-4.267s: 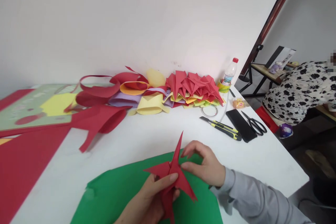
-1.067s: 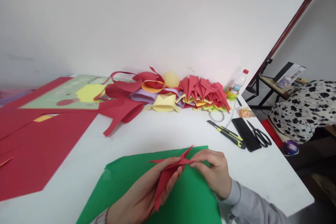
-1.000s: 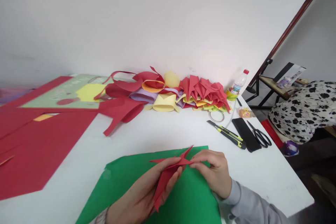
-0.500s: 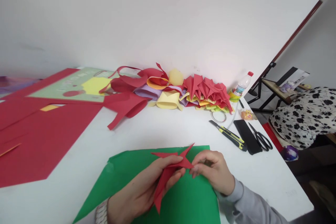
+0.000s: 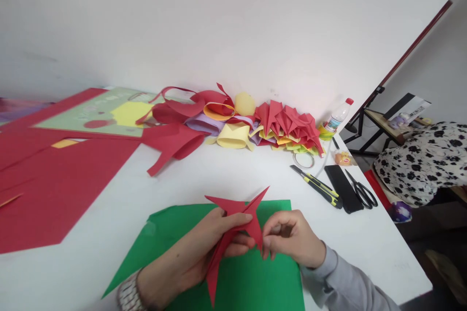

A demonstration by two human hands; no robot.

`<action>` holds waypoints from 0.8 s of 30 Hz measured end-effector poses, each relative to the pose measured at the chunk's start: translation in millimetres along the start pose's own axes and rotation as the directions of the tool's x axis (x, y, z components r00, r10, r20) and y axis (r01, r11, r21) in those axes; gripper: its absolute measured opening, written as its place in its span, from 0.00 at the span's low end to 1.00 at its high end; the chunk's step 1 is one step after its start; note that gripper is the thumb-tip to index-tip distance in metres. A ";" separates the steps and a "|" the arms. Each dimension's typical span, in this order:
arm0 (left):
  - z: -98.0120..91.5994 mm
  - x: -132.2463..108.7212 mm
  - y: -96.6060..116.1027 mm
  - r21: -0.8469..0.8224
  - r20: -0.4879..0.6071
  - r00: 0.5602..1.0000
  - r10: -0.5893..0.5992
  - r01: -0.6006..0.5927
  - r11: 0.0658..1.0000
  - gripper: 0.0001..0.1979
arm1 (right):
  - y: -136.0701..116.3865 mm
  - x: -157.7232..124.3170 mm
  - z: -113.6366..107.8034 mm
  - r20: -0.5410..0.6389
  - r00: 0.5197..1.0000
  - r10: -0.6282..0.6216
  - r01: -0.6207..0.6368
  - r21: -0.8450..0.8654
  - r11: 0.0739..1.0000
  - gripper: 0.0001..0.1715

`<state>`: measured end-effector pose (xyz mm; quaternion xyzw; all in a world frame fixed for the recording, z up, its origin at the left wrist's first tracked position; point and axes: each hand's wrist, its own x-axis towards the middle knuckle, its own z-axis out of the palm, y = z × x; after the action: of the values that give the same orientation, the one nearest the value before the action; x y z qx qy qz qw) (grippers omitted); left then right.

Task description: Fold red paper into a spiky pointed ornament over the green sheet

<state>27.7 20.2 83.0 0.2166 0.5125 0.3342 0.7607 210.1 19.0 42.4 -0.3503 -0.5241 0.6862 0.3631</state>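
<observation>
A folded red paper star [image 5: 253, 210] with long pointed arms is gripped in my left hand [image 5: 197, 245], its thumb pressed on top and its fingers curled beneath. One arm of the star points down past the palm. My right hand [image 5: 294, 239] is closed in a pinch at the tip of the star's right arm; the fingers partly hide that tip. Under both hands lies a sheet of green paper [image 5: 266, 284], with its far left corner bent.
Folded red paper pieces [image 5: 288, 119] and curled coloured paper shapes [image 5: 233, 136] line the wall. To the right lie a tape roll [image 5: 303, 166], cutter knives [image 5: 317, 187], a black phone-like slab [image 5: 343, 189] and scissors [image 5: 361, 189]. A bottle [image 5: 337, 116] stands behind. Red sheets [image 5: 73, 194] cover the left.
The red star has turned slightly clockwise and tilted more face-up, its right arm now pointing downward. My right hand has shifted slightly down and left with that tip.
</observation>
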 end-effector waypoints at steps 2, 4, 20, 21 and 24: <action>-1.2 0.8 -1.1 0.059 0.023 0.997 0.075 -0.076 0.995 0.09 | 0.1 0.9 1.3 -0.046 0.999 0.024 -0.023 0.018 1.000 0.17; -2.7 2.0 -2.5 0.126 0.045 0.990 0.137 -0.142 0.982 0.11 | -0.9 1.9 3.1 -0.096 0.994 0.060 -0.055 0.045 0.997 0.18; 6.6 -12.6 -12.3 0.405 -0.161 0.889 0.428 -0.336 0.851 0.23 | -0.2 1.4 8.1 -0.206 0.978 0.020 0.027 0.222 0.975 0.18; 8.0 -13.7 -13.1 0.413 -0.172 0.879 0.445 -0.346 0.842 0.24 | 0.4 1.2 7.2 -0.205 0.979 0.009 0.037 0.218 0.975 0.18; 10.2 -14.6 -15.7 0.404 -0.187 0.846 0.500 -0.398 0.824 0.23 | 0.3 0.3 5.1 -0.204 0.979 -0.027 0.067 0.194 0.979 0.19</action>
<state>37.9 -1.1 85.6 0.4135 0.6008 0.4366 0.5266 205.6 16.8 43.1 -0.3667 -0.4213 0.6879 0.4635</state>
